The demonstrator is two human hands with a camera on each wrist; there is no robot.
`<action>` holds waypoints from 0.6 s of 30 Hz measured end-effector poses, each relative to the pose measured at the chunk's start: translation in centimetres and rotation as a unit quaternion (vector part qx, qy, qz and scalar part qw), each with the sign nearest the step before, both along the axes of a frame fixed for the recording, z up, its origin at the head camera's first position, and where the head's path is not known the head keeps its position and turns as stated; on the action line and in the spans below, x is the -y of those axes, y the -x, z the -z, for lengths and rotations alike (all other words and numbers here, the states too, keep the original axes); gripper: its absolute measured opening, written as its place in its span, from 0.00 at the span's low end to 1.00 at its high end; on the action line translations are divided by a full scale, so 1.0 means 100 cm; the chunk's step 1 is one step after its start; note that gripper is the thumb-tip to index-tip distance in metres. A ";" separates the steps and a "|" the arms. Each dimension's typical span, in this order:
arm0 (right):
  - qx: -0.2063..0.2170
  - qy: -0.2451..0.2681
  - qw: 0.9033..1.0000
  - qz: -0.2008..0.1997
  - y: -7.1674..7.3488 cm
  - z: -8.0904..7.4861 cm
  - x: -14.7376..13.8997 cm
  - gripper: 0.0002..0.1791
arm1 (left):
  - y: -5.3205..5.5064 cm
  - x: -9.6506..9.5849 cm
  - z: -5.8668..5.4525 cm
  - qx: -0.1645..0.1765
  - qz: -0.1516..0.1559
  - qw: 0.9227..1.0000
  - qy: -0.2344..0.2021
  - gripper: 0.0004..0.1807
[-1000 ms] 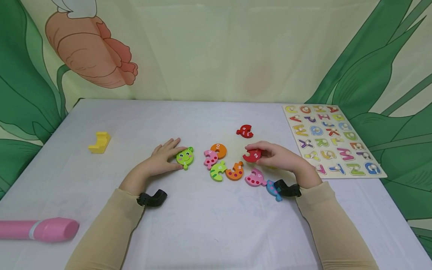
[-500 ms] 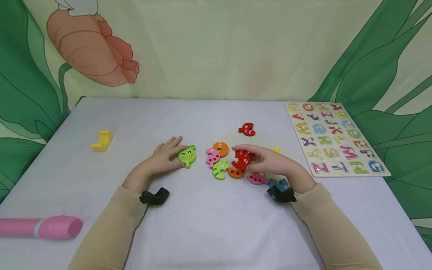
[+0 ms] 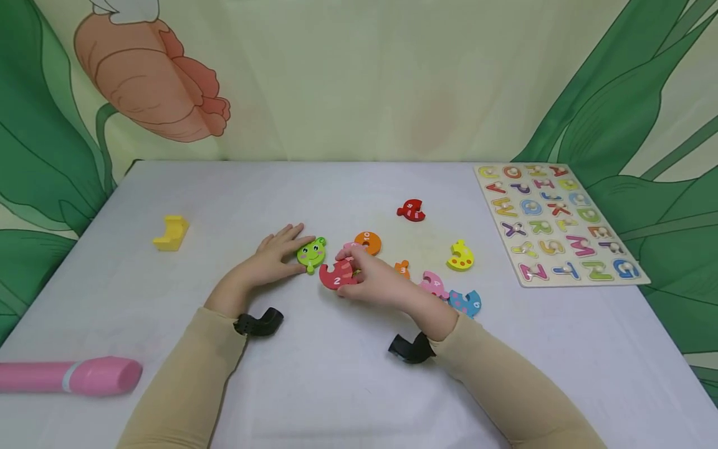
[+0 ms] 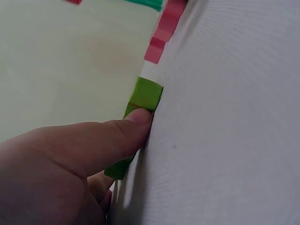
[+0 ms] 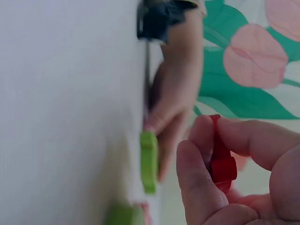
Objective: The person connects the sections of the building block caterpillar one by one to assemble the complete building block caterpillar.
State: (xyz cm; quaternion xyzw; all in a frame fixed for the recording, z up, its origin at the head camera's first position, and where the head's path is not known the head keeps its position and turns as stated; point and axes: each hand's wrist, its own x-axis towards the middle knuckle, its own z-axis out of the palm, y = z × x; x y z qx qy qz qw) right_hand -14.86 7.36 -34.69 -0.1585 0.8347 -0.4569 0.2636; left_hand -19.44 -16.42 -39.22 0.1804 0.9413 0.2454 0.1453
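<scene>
My left hand [image 3: 270, 262] rests on the table, holding a green puzzle piece with a smiling animal face [image 3: 311, 254] between thumb and forefinger. In the left wrist view the thumb presses against the edge of that piece [image 4: 146, 93]. My right hand [image 3: 377, 279] pinches a red puzzle piece marked 2 [image 3: 333, 275], just right of and below the green face. The right wrist view shows the red piece [image 5: 223, 169] between thumb and fingertips, raised off the cloth. Behind that hand, a pink piece [image 3: 352, 246] is mostly hidden.
Around the right arm lie an orange round piece [image 3: 368, 242], a yellow piece [image 3: 461, 256], a pink piece [image 3: 432, 284] and a blue piece [image 3: 467, 303]. Farther back is another red piece [image 3: 412, 210]. A letter board [image 3: 561, 224], yellow block [image 3: 171, 234] and pink cylindrical object [image 3: 103, 376] lie toward the sides.
My right hand has lifted the red 2 piece and carried it left over the other pieces, close to the green face. The left hand stays in place on the green piece.
</scene>
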 end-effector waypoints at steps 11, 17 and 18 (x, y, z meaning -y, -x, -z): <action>-0.005 -0.031 0.999 0.016 -0.002 0.022 0.036 0.29 | 0.000 0.007 0.000 0.008 0.000 0.998 -0.055 0.33; -0.077 -0.022 0.996 0.024 -0.002 0.032 0.042 0.30 | -0.002 0.008 -0.003 0.028 0.006 0.996 -0.085 0.32; -0.096 -0.025 0.995 0.024 -0.002 0.033 0.043 0.30 | -0.002 0.008 -0.004 0.028 0.008 0.996 -0.086 0.33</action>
